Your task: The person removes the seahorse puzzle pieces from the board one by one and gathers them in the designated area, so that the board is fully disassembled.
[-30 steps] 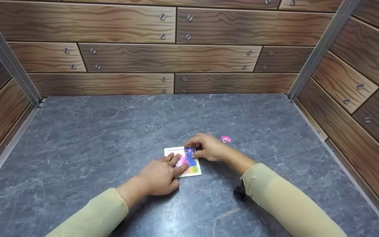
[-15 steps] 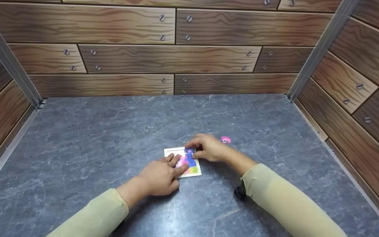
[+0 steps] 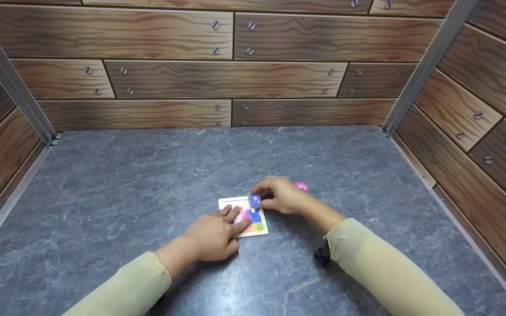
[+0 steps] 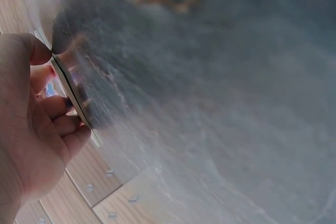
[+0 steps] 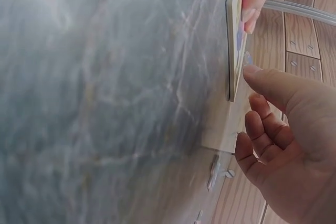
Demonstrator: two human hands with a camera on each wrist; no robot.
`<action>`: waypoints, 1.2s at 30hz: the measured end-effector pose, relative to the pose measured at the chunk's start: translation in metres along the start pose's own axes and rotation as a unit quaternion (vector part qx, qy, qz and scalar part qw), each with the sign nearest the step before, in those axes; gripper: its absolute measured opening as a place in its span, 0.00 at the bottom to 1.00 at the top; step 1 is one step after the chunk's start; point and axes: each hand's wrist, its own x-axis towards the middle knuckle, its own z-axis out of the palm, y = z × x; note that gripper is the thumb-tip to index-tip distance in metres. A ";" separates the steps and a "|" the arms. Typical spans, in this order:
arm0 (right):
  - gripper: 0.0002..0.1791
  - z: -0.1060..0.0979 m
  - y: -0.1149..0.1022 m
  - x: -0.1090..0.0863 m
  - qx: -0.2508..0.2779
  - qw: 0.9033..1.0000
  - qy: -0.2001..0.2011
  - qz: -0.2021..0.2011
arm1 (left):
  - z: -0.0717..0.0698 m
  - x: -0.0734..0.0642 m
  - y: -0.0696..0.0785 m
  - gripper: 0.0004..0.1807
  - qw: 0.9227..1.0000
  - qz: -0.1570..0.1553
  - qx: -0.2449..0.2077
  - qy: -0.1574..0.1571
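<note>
A small white-framed jigsaw puzzle board [image 3: 235,202] lies on the grey tabletop in the head view, its lower and right parts filled with pink, blue and yellow-green pieces. My left hand [image 3: 213,236] rests on its left side, fingers reaching over the pieces; the left wrist view shows the thumb [image 4: 41,50] at the board's edge. At the upper right corner my right hand [image 3: 283,195] pinches a blue starry puzzle piece [image 3: 254,202] between thumb and fingers, tilted over the frame. A pink puzzle piece [image 3: 301,186] lies behind the right hand, partly covered by it.
Wood-patterned walls [image 3: 147,79] enclose the marbled grey tabletop [image 3: 125,175] at the back and sides, with metal corner posts [image 3: 428,66]. A black strap-like item [image 3: 322,256] shows under the right sleeve cuff.
The blue piece, lying flat in the board's upper right corner before, is now raised and tilted in my right hand, which has shifted slightly. My left hand stays in place on the board.
</note>
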 end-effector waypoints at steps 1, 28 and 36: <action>0.18 -0.001 0.000 -0.001 0.004 1.000 0.004 0.001 | -0.001 0.000 0.000 0.35 1.000 0.000 0.000 -0.001; 0.17 -0.038 0.021 -0.028 0.032 0.997 0.057 0.034 | -0.002 0.000 -0.001 0.35 1.000 0.000 -0.008 -0.007; 0.18 -0.051 0.030 -0.038 0.035 0.995 0.068 0.064 | -0.001 0.000 0.000 0.35 1.000 -0.008 -0.015 -0.013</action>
